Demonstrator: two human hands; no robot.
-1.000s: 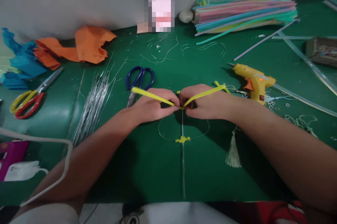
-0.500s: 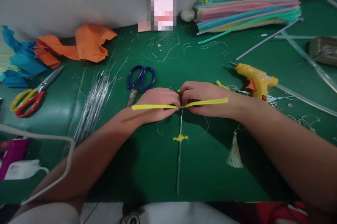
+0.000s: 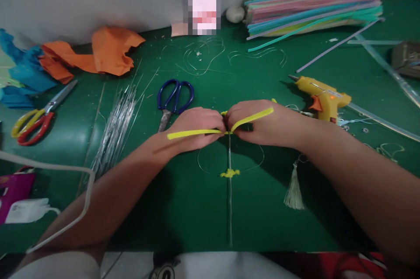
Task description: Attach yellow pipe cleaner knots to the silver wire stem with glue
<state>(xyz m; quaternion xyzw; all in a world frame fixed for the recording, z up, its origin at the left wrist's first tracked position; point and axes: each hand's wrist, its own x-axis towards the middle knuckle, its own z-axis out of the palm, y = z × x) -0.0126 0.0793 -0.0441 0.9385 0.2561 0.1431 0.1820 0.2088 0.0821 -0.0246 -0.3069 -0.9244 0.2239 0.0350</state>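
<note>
My left hand [image 3: 198, 126] and my right hand [image 3: 257, 119] meet at the middle of the table, fingers pinched close together on a yellow pipe cleaner [image 3: 193, 132]. One end of it lies out to the left over my left hand; the other slants up to the right over my right hand. From between my fingertips a thin silvery wire stem [image 3: 230, 209] runs down toward me. A small knotted yellow piece [image 3: 230, 173] sits partway along it, with a thin wire loop [image 3: 199, 161] curving round. My fingertips hide the exact join.
Blue-handled scissors [image 3: 176, 97] lie just behind my left hand, beside a bundle of wires [image 3: 118, 126]. A yellow glue gun [image 3: 323, 95] and a tassel [image 3: 294, 189] are on the right. Coloured pipe cleaners [image 3: 311, 12] lie at the back; red-and-yellow scissors [image 3: 47, 115] lie left.
The right end of the yellow pipe cleaner has swung upward from nearly level to a slant. The wire stem's lower end has shifted slightly right. Both hands keep their pinch.
</note>
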